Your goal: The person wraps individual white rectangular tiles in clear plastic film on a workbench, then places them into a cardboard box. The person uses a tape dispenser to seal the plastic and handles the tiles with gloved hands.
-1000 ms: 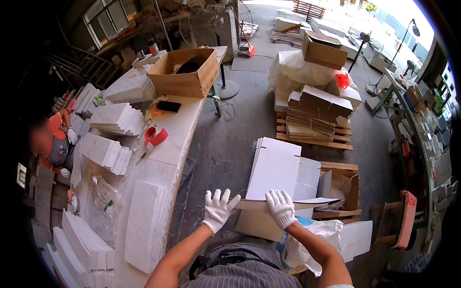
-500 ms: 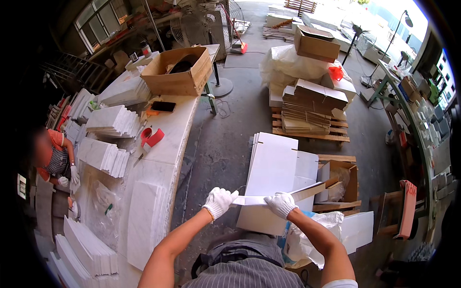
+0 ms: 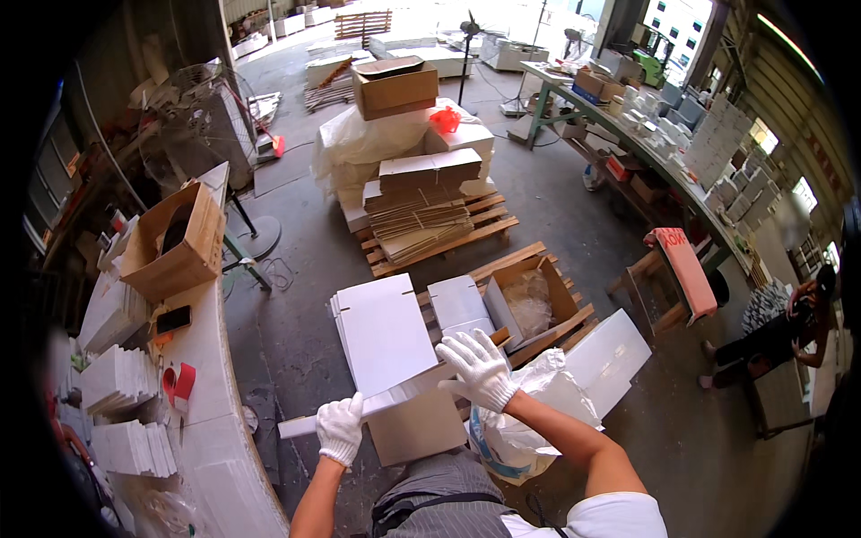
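My left hand (image 3: 339, 430), in a white knitted glove, is closed around a long narrow strip of white cardboard (image 3: 395, 394) near its left end. The strip slants up to the right in front of me. My right hand (image 3: 482, 369), gloved too, has its fingers spread and hovers at the strip's right part; I cannot tell whether it touches. Beyond the strip lies a stack of flat white cardboard sheets (image 3: 381, 323) with slotted edges. A plain brownish cardboard sheet (image 3: 417, 429) shows below the strip. A crumpled white plastic sack (image 3: 529, 421) lies beneath my right forearm.
A wooden pallet (image 3: 565, 327) carries an open carton (image 3: 547, 296) with clear plastic inside. Further off stand stacked brown cardboard (image 3: 421, 206) and a wrapped load. The left worktable (image 3: 211, 386) holds stone tiles, red tape (image 3: 179, 384) and a phone (image 3: 173, 319). Another person (image 3: 798, 332) is at far right.
My view has turned right. My right hand has let go of the strip and opened its fingers. The strip now sticks out left past my left hand.
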Motion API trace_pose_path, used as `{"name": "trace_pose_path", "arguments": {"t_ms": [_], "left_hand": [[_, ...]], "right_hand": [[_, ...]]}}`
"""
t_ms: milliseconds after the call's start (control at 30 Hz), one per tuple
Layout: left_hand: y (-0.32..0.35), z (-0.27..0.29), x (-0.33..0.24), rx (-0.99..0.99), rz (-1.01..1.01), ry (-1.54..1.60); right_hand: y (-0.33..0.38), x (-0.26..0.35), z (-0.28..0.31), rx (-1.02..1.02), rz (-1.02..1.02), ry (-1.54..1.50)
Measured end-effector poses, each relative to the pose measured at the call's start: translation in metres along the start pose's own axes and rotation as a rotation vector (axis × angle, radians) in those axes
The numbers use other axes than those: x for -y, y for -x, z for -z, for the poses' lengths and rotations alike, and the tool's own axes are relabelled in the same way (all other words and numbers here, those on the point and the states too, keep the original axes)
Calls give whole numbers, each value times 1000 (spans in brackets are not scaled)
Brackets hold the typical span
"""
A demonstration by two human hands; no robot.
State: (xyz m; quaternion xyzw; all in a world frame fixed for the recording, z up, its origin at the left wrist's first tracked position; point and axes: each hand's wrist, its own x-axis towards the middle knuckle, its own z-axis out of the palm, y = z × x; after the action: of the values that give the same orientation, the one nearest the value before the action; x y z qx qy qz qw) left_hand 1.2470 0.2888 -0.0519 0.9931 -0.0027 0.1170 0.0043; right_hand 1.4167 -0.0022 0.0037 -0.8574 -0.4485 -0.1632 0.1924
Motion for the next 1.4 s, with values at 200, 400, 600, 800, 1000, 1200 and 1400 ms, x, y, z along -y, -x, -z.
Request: {"name": "trace_pose_path", "arguments": {"t_ms": [200, 400, 600, 800, 1000, 1200, 1400], "left_hand": [[19, -21, 0, -87, -58, 11], [57, -49, 2, -87, -47, 24], [64, -54, -5, -45, -23, 27], [42, -34, 3, 77, -22, 49], [4, -8, 11, 136, -39, 77], [-11, 9, 8, 111, -53, 117], [-25, 3, 17, 137, -1, 204]], "right_hand": [[33, -64, -4, 190, -171, 48], [27, -59, -20, 818, -544, -197], [51, -51, -28, 517, -541, -141], [51, -56, -29, -41, 12, -200], [27, -76, -22, 150, 304, -171], [28, -77, -40, 593, 110, -14], [25, -89, -52, 550, 112, -57]]}}
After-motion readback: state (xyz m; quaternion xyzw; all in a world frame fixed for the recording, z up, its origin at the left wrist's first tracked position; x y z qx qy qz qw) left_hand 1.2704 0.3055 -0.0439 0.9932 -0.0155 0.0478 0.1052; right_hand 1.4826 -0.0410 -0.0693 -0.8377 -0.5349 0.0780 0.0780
